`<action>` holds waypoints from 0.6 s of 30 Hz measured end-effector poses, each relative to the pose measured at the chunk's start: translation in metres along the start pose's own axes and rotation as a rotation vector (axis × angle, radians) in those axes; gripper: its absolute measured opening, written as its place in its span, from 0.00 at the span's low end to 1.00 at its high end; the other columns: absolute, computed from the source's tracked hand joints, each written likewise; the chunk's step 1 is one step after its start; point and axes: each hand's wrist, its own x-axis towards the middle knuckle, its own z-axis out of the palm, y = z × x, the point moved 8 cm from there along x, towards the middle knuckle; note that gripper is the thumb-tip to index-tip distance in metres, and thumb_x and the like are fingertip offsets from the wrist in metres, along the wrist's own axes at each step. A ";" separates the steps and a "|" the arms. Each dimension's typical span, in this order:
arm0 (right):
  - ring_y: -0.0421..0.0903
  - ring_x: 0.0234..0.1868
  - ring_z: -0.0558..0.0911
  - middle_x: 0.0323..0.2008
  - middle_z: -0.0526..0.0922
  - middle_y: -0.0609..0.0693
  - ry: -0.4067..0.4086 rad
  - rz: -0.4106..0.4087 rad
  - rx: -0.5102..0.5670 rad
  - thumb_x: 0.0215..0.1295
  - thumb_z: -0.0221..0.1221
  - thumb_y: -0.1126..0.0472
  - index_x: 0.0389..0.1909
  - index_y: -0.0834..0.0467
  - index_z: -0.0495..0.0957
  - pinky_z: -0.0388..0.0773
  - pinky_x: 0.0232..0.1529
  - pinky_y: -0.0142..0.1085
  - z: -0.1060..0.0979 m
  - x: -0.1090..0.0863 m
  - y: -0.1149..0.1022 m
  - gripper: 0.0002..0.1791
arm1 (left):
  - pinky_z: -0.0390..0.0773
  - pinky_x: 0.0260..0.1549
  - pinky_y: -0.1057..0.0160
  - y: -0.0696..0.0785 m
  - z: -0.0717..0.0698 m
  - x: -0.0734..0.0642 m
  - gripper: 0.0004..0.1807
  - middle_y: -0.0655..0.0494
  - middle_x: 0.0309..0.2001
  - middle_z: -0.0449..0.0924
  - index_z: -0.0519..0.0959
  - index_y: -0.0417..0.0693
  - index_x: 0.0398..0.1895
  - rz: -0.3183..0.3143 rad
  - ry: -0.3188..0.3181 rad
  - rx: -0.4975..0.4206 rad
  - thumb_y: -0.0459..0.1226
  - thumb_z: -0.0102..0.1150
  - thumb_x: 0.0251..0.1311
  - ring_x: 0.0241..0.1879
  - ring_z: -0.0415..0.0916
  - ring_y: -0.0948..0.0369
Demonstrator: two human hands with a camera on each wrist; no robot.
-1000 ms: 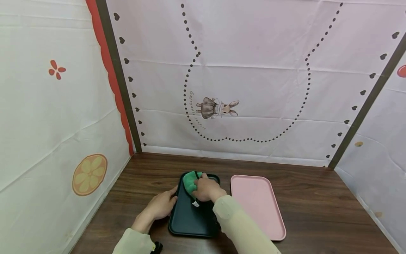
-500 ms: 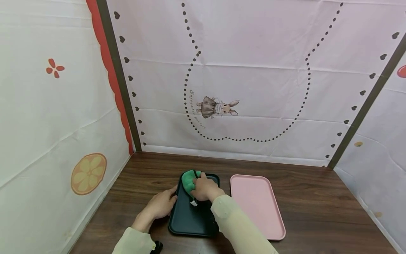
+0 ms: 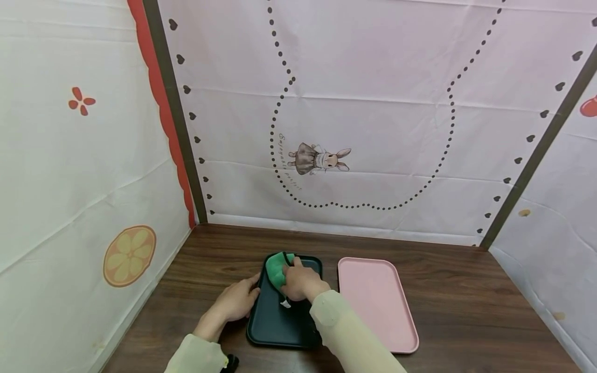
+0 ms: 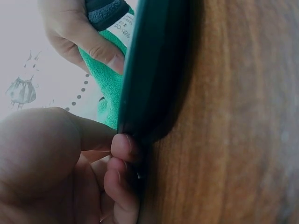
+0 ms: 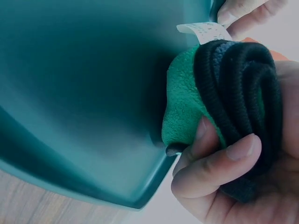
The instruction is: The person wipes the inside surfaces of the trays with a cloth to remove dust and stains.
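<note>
A dark green tray (image 3: 281,331) lies on the brown table. My left hand (image 3: 235,299) holds the tray's left rim, and in the left wrist view the fingertips (image 4: 122,145) meet its edge. My right hand (image 3: 302,281) grips a green cloth (image 3: 275,268) over the tray's far left part. Up close in the right wrist view, the folded cloth (image 5: 184,93) has a fuzzy face, thick black edging and a white label (image 5: 205,31). The fingers (image 5: 212,170) curl around its bunched layers. Part of the cloth is hidden by the right hand.
To the right, a pink tray (image 3: 377,305) lies beside the dark green one, with a narrow gap between them. Patterned white sheets (image 3: 326,124) form walls behind and at both sides of the table (image 3: 466,311). A small black object (image 3: 230,362) is near the left sleeve.
The right hand and the cloth have shifted slightly left over the dark green tray. The left hand keeps its place at the rim.
</note>
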 end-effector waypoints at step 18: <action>0.57 0.48 0.85 0.82 0.52 0.51 -0.016 -0.036 -0.037 0.74 0.61 0.46 0.80 0.41 0.61 0.82 0.43 0.46 0.007 -0.017 -0.005 0.37 | 0.69 0.16 0.60 -0.003 0.001 0.003 0.29 0.54 0.13 0.75 0.65 0.48 0.79 -0.006 -0.002 0.007 0.39 0.50 0.78 0.12 0.69 0.59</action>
